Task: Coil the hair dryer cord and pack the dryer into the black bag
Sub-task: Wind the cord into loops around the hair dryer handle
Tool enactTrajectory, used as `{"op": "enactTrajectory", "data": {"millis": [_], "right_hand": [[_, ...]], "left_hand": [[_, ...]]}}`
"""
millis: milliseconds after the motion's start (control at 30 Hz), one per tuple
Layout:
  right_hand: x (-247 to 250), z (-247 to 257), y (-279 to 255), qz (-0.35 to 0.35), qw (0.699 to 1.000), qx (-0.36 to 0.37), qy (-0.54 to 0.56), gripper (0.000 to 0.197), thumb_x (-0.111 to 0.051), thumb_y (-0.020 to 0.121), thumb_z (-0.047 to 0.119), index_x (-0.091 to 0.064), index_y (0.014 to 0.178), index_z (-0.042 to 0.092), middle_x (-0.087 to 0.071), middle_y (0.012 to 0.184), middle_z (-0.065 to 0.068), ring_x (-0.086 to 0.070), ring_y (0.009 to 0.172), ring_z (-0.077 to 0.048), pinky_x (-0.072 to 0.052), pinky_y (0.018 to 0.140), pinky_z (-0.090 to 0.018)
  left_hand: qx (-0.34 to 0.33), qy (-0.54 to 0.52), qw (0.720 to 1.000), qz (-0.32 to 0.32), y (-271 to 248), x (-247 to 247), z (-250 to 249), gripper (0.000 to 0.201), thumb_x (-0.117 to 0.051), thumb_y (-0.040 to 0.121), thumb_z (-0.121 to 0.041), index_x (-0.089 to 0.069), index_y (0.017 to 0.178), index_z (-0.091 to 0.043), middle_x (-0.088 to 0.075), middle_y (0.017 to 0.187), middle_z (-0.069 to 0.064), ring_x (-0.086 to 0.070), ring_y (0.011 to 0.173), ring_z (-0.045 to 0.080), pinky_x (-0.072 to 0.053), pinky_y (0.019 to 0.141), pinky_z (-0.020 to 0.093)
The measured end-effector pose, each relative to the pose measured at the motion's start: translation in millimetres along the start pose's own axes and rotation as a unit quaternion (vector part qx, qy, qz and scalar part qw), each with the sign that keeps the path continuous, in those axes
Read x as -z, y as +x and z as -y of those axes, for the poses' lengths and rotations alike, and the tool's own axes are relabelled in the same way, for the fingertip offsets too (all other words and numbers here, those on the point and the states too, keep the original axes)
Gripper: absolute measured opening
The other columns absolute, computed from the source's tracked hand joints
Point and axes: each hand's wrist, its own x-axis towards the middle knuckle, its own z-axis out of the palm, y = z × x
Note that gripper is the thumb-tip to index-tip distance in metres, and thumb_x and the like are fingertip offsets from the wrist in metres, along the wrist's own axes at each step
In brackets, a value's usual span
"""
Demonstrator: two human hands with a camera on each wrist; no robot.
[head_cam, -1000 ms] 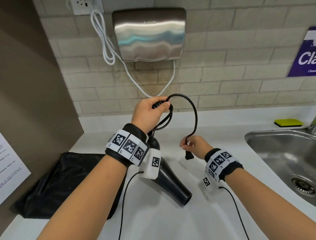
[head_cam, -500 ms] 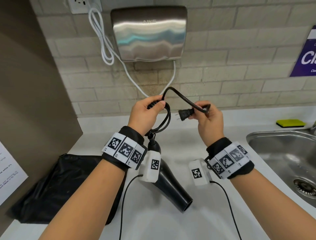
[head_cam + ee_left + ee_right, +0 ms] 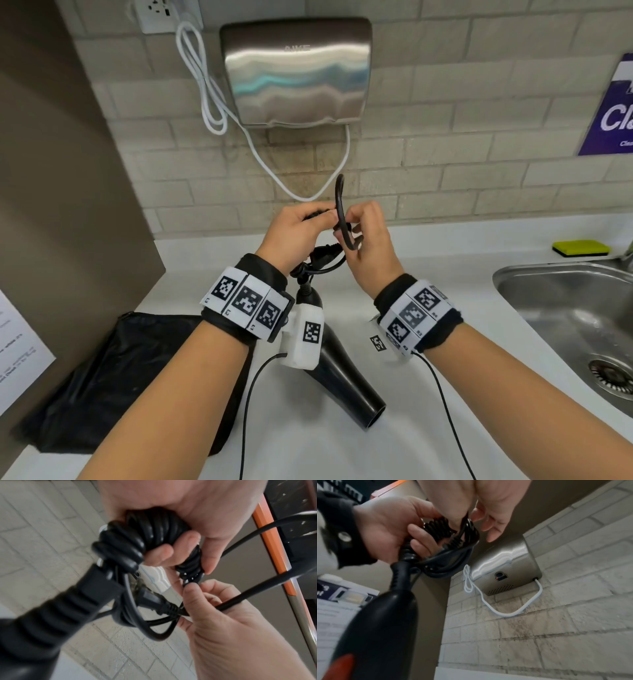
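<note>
My left hand (image 3: 296, 233) grips the coiled black cord (image 3: 154, 530) above the counter. The black hair dryer (image 3: 342, 370) hangs from it, handle up, nozzle low towards the counter. My right hand (image 3: 366, 236) is right against the left and pinches the free end of the cord (image 3: 339, 205), which stands as a small upright loop. In the left wrist view the plug (image 3: 154, 600) lies below the coil, by the right hand's fingers (image 3: 193, 592). The right wrist view shows the dryer's handle (image 3: 376, 628) under the left hand (image 3: 388, 524). The black bag (image 3: 113, 377) lies flat at the counter's left.
A steel sink (image 3: 565, 308) is sunk into the counter on the right, with a yellow sponge (image 3: 580, 247) behind it. A metal hand dryer (image 3: 298, 68) and its white cable (image 3: 205, 85) hang on the brick wall. A brown panel (image 3: 51, 171) closes the left side.
My right hand rose from low over the counter with the plug end and came in against the left hand. The wide cord arc has shrunk to a small upright loop.
</note>
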Motion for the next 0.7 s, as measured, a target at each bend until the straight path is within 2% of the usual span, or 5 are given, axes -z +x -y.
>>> {"op": "enactTrajectory", "data": {"millis": [167, 367, 500, 600, 700], "right_hand": [[0.0, 0.0, 3.1, 0.079, 0.997, 0.018, -0.019, 0.022, -0.063, 0.077, 0.007, -0.049, 0.092, 0.000, -0.034, 0.095, -0.002, -0.045, 0.086, -0.023, -0.050, 0.069, -0.035], [16.9, -1.1, 5.1, 0.178, 0.984, -0.005, -0.016, 0.021, -0.068, 0.079, 0.010, -0.048, 0.082, 0.013, -0.037, 0.074, 0.019, -0.046, 0.070, 0.011, -0.036, 0.064, -0.004], [26.7, 0.4, 9.4, 0.253, 0.963, -0.087, 0.015, 0.014, -0.068, 0.080, 0.007, -0.056, 0.086, 0.011, -0.051, 0.065, 0.000, -0.049, 0.062, -0.006, -0.041, 0.064, -0.015], [29.9, 0.8, 11.2, 0.213, 0.970, -0.110, 0.028, 0.011, -0.067, 0.080, 0.005, -0.060, 0.082, -0.003, -0.061, 0.073, -0.016, -0.053, 0.066, -0.015, -0.041, 0.064, -0.013], [24.8, 1.8, 10.5, 0.121, 0.986, -0.106, 0.047, 0.015, -0.066, 0.080, 0.003, -0.057, 0.076, -0.008, -0.052, 0.064, 0.000, -0.047, 0.057, 0.001, -0.038, 0.059, -0.010]], "left_hand": [[0.035, -0.006, 0.999, -0.016, 0.9, 8.6, 4.6, 0.017, -0.051, 0.093, -0.012, -0.067, 0.100, -0.011, -0.065, 0.085, 0.001, -0.036, 0.031, 0.001, -0.031, 0.037, 0.012], [0.056, -0.032, 0.997, -0.045, 0.6, 14.0, 9.5, 0.016, -0.052, 0.093, -0.017, -0.067, 0.096, -0.015, -0.065, 0.092, 0.001, -0.029, 0.032, 0.004, -0.029, 0.037, 0.016], [0.061, -0.037, 0.996, -0.061, 1.9, 12.4, 10.5, 0.013, -0.053, 0.092, -0.017, -0.065, 0.097, -0.017, -0.064, 0.090, -0.002, -0.029, 0.032, 0.003, -0.030, 0.037, 0.016], [0.062, -0.052, 0.995, -0.062, 1.8, 10.2, 10.4, 0.012, -0.054, 0.092, -0.018, -0.065, 0.097, -0.020, -0.063, 0.087, -0.003, -0.029, 0.032, 0.003, -0.031, 0.037, 0.016], [0.059, -0.055, 0.995, -0.060, 2.4, 7.8, 9.9, 0.012, -0.055, 0.092, -0.018, -0.066, 0.093, -0.020, -0.064, 0.084, -0.004, -0.032, 0.033, 0.003, -0.030, 0.037, 0.015]]}}
